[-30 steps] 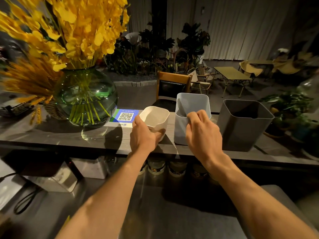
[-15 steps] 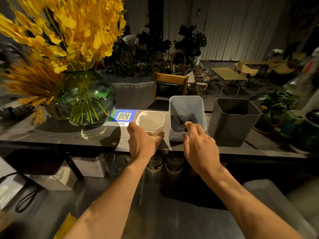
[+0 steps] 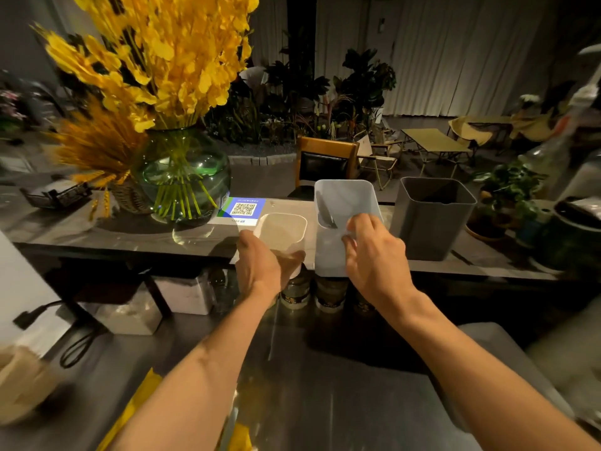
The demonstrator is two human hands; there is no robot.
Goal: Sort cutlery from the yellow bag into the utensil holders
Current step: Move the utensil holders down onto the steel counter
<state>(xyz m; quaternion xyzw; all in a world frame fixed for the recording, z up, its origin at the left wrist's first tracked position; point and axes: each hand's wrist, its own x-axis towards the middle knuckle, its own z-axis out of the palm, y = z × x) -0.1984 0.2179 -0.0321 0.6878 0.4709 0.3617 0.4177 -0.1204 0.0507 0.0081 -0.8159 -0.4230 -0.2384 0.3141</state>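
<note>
Holders have moved: the white holder (image 3: 281,229) and the pale blue holder (image 3: 344,203), both right of the green vase (image 3: 185,180), now sit at the near edge of the table (image 3: 97,232), the blue one tipped toward the person; the grey holder (image 3: 432,219), farthest from the vase, stands untouched. The grip of the left hand (image 3: 263,265) curls round the white holder; that of the right hand (image 3: 374,258) pinches the blue one's near rim. The yellow bag (image 3: 140,415) lies well below the vase, so sorting likely has not begun.
</note>
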